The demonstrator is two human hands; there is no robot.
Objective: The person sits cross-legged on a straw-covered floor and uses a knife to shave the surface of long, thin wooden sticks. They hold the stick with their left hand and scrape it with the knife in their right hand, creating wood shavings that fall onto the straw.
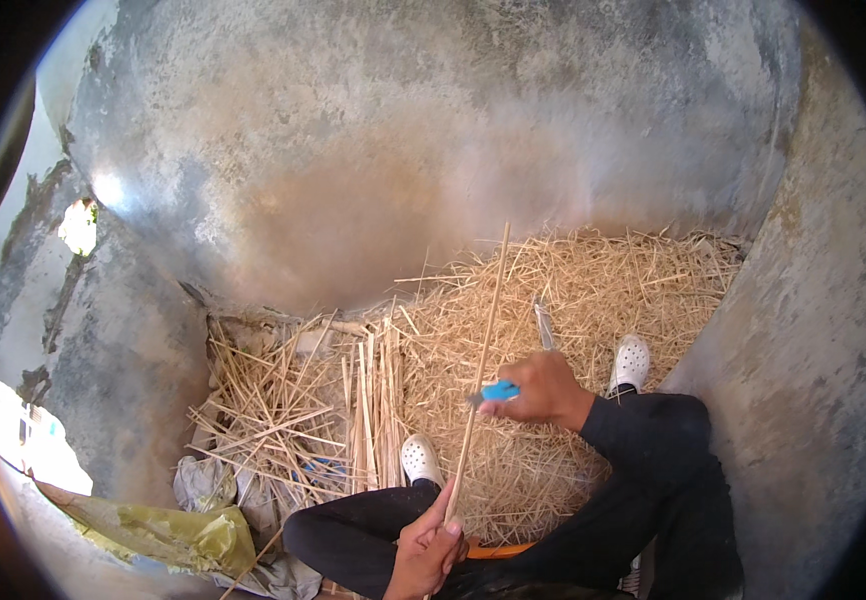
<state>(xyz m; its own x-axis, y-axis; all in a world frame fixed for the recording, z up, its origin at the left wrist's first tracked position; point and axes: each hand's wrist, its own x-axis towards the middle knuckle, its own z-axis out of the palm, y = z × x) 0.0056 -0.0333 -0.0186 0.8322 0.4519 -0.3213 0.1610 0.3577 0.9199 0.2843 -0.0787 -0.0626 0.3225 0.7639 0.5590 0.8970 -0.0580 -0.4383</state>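
My left hand is closed around the lower part of a long, thin bamboo strip, which slants up and away over the straw. In my right hand is a blue-handled tool whose kind I cannot make out. Its dark grey end meets or overlaps the strip partway along. Just beyond the right hand shows a narrow metal blade; whether it belongs to the blue tool is hidden by the hand. My fingers cover part of the handle.
Loose shavings cover the floor between my white clogs. Bamboo strips lie in a pile to the left, near a yellowish sack. A curved concrete wall rises ahead, with another wall on the right.
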